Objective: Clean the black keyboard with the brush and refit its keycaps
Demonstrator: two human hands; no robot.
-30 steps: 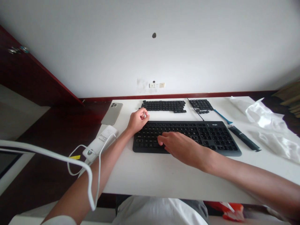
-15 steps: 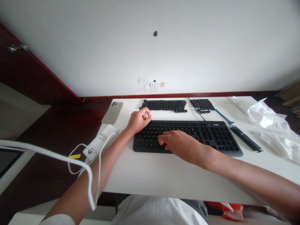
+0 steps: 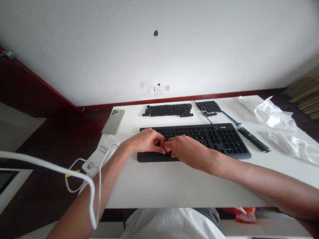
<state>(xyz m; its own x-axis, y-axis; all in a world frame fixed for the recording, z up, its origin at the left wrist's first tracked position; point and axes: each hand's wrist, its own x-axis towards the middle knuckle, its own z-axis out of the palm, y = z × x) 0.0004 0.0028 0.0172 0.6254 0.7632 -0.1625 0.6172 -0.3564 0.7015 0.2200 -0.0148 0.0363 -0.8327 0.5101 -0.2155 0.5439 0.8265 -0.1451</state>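
A black keyboard [image 3: 199, 127] lies flat on the white table, with many bare key sockets showing. My left hand [image 3: 149, 140] is over its left part, with thumb and fingers curled towards each other in a pinch. From the right, my right hand [image 3: 185, 147] meets it there, its fingers bent down onto the keys and its fingertips touching those of my left hand. Anything small between the fingertips is hidden. Behind the keyboard lie loose black keycaps [image 3: 169, 110] set out in rows, and a second group of keycaps [image 3: 208, 106] to their right.
A phone [image 3: 114, 121] and a white power strip [image 3: 101, 154] with a white cable [image 3: 54, 164] are on the left. At right lie a thin blue tool [image 3: 231, 118], a long black piece [image 3: 253, 139] and crumpled white plastic [image 3: 276, 116]. The keyboard cord [image 3: 203, 112] runs back between the keycap groups.
My left hand has come down and right from the keyboard's upper left edge to meet my right hand's fingertips. The right hand stays over the keys. The view has shifted slightly.
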